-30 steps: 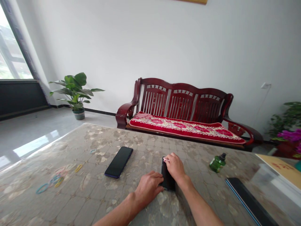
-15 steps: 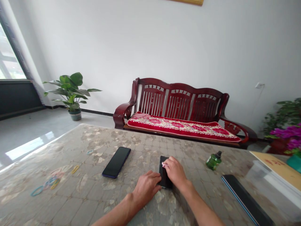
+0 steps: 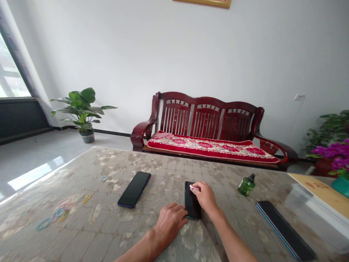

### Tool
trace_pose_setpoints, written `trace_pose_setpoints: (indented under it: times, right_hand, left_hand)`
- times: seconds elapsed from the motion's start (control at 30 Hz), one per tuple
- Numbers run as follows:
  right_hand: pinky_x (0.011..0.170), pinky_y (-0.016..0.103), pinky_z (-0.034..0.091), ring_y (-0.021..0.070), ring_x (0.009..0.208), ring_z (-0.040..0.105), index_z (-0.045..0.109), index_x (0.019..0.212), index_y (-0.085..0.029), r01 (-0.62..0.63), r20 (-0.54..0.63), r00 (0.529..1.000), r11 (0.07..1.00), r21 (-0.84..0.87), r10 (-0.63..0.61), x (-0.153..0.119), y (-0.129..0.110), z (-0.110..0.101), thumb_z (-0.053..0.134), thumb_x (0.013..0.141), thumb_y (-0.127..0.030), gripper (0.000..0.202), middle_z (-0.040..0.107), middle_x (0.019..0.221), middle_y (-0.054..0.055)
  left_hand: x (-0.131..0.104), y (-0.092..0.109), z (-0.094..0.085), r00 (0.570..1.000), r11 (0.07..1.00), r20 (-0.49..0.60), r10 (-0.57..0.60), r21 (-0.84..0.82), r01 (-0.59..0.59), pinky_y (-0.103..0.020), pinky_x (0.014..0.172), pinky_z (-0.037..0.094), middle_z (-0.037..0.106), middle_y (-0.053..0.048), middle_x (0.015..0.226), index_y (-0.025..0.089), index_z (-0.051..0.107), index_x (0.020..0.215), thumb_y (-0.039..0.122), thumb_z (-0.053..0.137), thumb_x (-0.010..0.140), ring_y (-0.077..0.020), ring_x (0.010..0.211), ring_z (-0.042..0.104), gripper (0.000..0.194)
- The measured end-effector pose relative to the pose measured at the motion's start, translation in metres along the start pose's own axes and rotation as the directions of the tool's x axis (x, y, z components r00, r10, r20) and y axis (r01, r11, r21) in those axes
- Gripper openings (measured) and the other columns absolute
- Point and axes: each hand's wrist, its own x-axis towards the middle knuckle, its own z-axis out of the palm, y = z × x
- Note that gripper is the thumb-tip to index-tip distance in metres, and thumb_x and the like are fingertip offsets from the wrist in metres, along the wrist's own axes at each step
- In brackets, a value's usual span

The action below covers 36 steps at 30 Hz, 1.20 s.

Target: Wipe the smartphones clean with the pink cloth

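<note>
R hand: slid a touch R over mid phone vs 1 s ago, pink scrap w/ it; L hand approx same spot.
Wall: white; lower edge of gilt frame at top.
Surface: grey-brown, floral + grid pattern, fills fgd.
Bench: dark red wood, slatted back, beyond surface; red floral mat along seat.
Plant: green, potted, on floor, L of bench.
Flowers: purple, above teal pot, far R, part cut off.
Bin: clear, R end of surface; tan board on top.
Hands: R pinches pink scrap betw. thumb & fingers, over far R part of mid phone. L half-bent, fingertips touching phone's near L corner; can't tell if gripping.
R phone: flat, black face, blue edge, just L of bin.
L phone: flat, dark screen up, blue edge, slanted, well apart from hands.
Mid phone: on surface, betw. L & R phones, black glossy face up, part hidden under R hand.
Bottle: green, black cap, standing, R of R hand.
Pink scrap: pale, small, mostly hidden in R fingers; cloth or tissue, can't tell.
Bands: blue, pink, yellow loops, mostly clustered, L side.
</note>
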Motion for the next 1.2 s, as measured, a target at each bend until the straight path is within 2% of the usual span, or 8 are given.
trace_pose_setpoints:
  times: [0.23, 0.37, 0.53, 0.63, 0.77, 0.97, 1.1, 1.2]
  right_hand:
    - [0.074, 0.022, 0.045, 0.0147, 0.079, 0.064, 0.075, 0.084, -0.023, 0.113, 0.048, 0.991, 0.975, 0.192, -0.124, 0.018, -0.024, 0.012, 0.061, 0.080, -0.026, 0.015, 0.070, 0.086, 0.002]
    - [0.076, 0.025, 0.045, 0.0171, 0.081, 0.064, 0.075, 0.083, -0.023, 0.060, -0.047, 0.998, 0.982, 0.178, -0.052, 0.015, -0.009, 0.005, 0.059, 0.080, -0.032, 0.018, 0.071, 0.087, 0.003]
    - [0.072, 0.028, 0.045, 0.0199, 0.079, 0.064, 0.075, 0.080, -0.024, -0.024, -0.188, 0.980, 0.982, 0.188, 0.060, -0.007, 0.023, -0.006, 0.057, 0.079, -0.040, 0.024, 0.071, 0.084, 0.005]
    - [0.073, 0.030, 0.047, 0.0214, 0.078, 0.064, 0.075, 0.081, -0.023, -0.040, -0.256, 0.961, 0.966, 0.256, 0.107, -0.020, 0.031, -0.004, 0.058, 0.078, -0.048, 0.031, 0.072, 0.084, 0.006]
    - [0.076, 0.031, 0.049, 0.0230, 0.080, 0.065, 0.076, 0.084, -0.021, -0.046, -0.272, 0.947, 0.912, 0.407, 0.169, -0.027, 0.028, 0.007, 0.063, 0.075, -0.055, 0.038, 0.073, 0.086, 0.008]
    - [0.071, 0.030, 0.049, 0.0211, 0.075, 0.065, 0.075, 0.084, -0.016, -0.110, -0.150, 0.947, 0.723, 0.682, 0.285, -0.016, 0.021, 0.015, 0.070, 0.066, -0.061, 0.049, 0.074, 0.080, 0.007]
    - [0.068, 0.029, 0.048, 0.0199, 0.071, 0.064, 0.074, 0.086, -0.015, -0.105, -0.129, 0.946, 0.658, 0.745, 0.296, -0.002, 0.024, 0.007, 0.073, 0.061, -0.061, 0.053, 0.074, 0.079, 0.007]
    - [0.066, 0.029, 0.048, 0.0204, 0.070, 0.064, 0.074, 0.087, -0.015, -0.106, -0.122, 0.957, 0.706, 0.700, 0.265, 0.001, 0.029, -0.003, 0.071, 0.065, -0.060, 0.050, 0.073, 0.078, 0.007]
  left_hand:
    - [0.004, 0.007, -0.005, 0.956, 0.929, 0.076, 0.285, -0.270, -0.255, -0.033, 0.103, 0.042, 0.068, 0.000, 0.124, 0.028, 0.071, 0.104, 0.031, 0.065, 0.089, -0.0232, 0.114, 0.061, 0.017]
    - [0.008, -0.011, -0.013, 0.996, 0.959, 0.048, 0.078, -0.278, -0.062, -0.029, 0.098, 0.046, 0.073, 0.000, 0.109, 0.026, 0.074, 0.098, 0.021, 0.056, 0.091, -0.0190, 0.104, 0.065, 0.020]
    - [0.025, -0.048, -0.029, 0.978, 0.970, 0.012, -0.207, -0.127, 0.207, -0.033, 0.109, 0.039, 0.062, -0.004, 0.133, 0.024, 0.062, 0.127, 0.013, 0.064, 0.074, -0.0231, 0.123, 0.056, 0.054]
    - [0.043, -0.065, -0.036, 0.965, 0.973, 0.168, -0.201, -0.083, 0.217, -0.034, 0.112, 0.036, 0.043, -0.010, 0.151, 0.022, 0.049, 0.141, 0.016, 0.074, 0.066, -0.0271, 0.134, 0.047, 0.080]
    - [0.072, -0.077, -0.037, 0.951, 0.995, 0.307, -0.049, -0.071, 0.075, -0.038, 0.113, 0.034, 0.030, -0.015, 0.158, 0.021, 0.036, 0.149, 0.025, 0.084, 0.059, -0.0320, 0.140, 0.038, 0.101]
    - [0.097, -0.083, -0.034, 0.926, 0.995, 0.364, 0.102, -0.048, -0.090, -0.036, 0.100, 0.045, 0.059, -0.011, 0.131, 0.023, 0.056, 0.128, 0.032, 0.084, 0.060, -0.0314, 0.118, 0.058, 0.074]
    - [0.086, -0.074, -0.035, 0.947, 1.000, 0.321, -0.003, 0.000, 0.003, -0.033, 0.093, 0.049, 0.058, -0.011, 0.126, 0.020, 0.058, 0.123, 0.039, 0.085, 0.059, -0.0293, 0.108, 0.061, 0.072]
    - [0.068, -0.056, -0.031, 0.952, 0.980, 0.234, -0.198, 0.070, 0.187, -0.035, 0.090, 0.050, 0.059, -0.010, 0.121, 0.021, 0.057, 0.121, 0.045, 0.082, 0.063, -0.0294, 0.105, 0.063, 0.067]
